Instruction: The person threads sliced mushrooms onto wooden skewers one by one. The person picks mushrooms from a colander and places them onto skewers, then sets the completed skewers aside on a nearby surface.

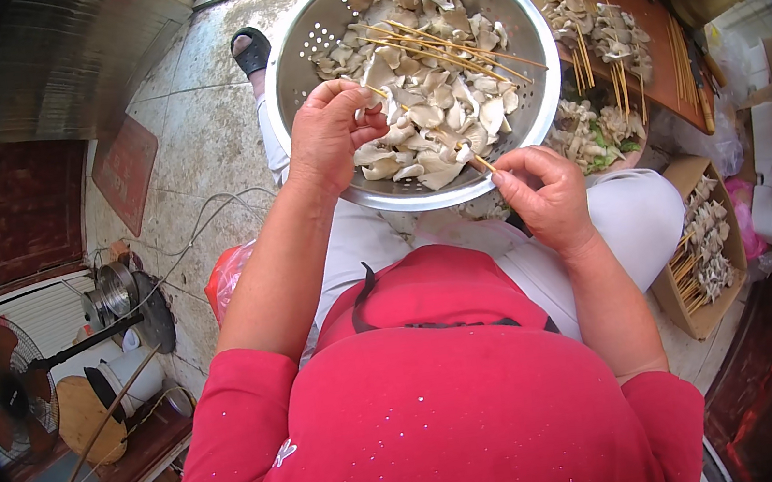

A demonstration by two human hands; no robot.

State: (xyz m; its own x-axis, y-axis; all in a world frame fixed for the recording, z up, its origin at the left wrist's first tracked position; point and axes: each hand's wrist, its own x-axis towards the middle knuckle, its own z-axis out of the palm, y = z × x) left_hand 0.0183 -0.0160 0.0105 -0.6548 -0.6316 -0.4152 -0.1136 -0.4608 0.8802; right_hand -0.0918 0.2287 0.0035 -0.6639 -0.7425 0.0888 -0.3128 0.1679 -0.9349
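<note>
A large perforated steel colander (536, 100) rests before me, holding many grey-white oyster mushroom pieces (428, 115). Several loose bamboo skewers (437, 48) lie across the mushrooms. My right hand (544, 194) pinches one bamboo skewer (482, 162) near its end, at the colander's near right rim. That skewer slants up to the left over the mushrooms, with a bit of mushroom on it close to my right fingers. Over the colander's left side, my left hand (341, 130) pinches a pale mushroom piece by the skewer's far end. The fingers partly hide that piece.
Mushroom skewers (615, 39) lie on a wooden table (658, 84) at the right, beside bare skewers (681, 63). Below stand a plate with threaded mushrooms (591, 133) and a cardboard box (714, 318) of filled skewers. Left are a fan (11, 393) and a floor cable (198, 229).
</note>
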